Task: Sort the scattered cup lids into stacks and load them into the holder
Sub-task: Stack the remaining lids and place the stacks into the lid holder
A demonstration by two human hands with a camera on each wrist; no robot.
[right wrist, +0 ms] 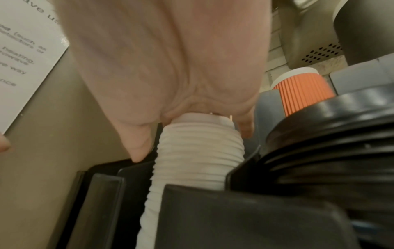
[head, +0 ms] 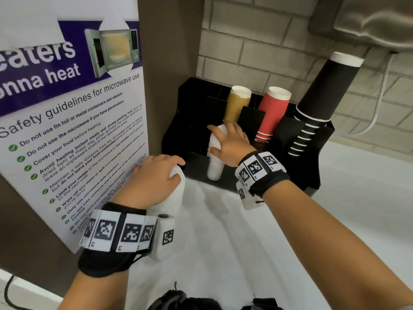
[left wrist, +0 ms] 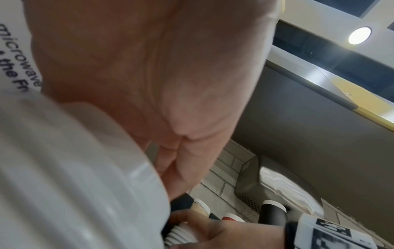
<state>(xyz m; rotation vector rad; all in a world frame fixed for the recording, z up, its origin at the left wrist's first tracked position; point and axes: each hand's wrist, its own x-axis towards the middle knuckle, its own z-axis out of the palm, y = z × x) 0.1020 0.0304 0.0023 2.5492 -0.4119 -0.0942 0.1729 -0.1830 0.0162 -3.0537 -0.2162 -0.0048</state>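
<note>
White lids: my right hand (head: 232,144) grips one stack (head: 215,162), seating it in the black holder (head: 310,175) at frame centre; my left hand (head: 154,177) clutches a second stack (head: 176,195), ready lower left.

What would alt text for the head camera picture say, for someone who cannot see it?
A person's right hand pushes a stack of white lids into a black holder on a white counter, while the left hand grips a second white stack. Stacks of tan, red and black cups stand behind; a microwave safety poster is left.
</note>
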